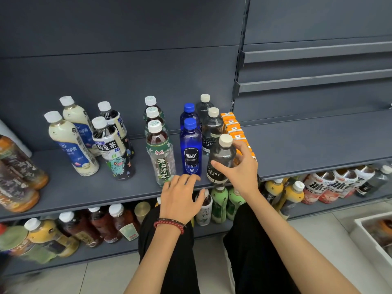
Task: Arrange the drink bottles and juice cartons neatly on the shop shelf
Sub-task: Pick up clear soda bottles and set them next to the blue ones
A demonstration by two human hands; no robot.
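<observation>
Two hands: right hand (239, 166) fingers wrap soda bottle (221, 160) — left hand (180, 196) spread, empty.
Risk: bottle sits near shelf (84, 187) edge — a nudge could topple it.

right hand (241, 168) grips front clear soda bottle (221, 160) at shelf (84, 187) near edge | left hand (180, 196) spread, empty, near blue bottle (191, 149) | orange cartons (235, 130) just right
</observation>
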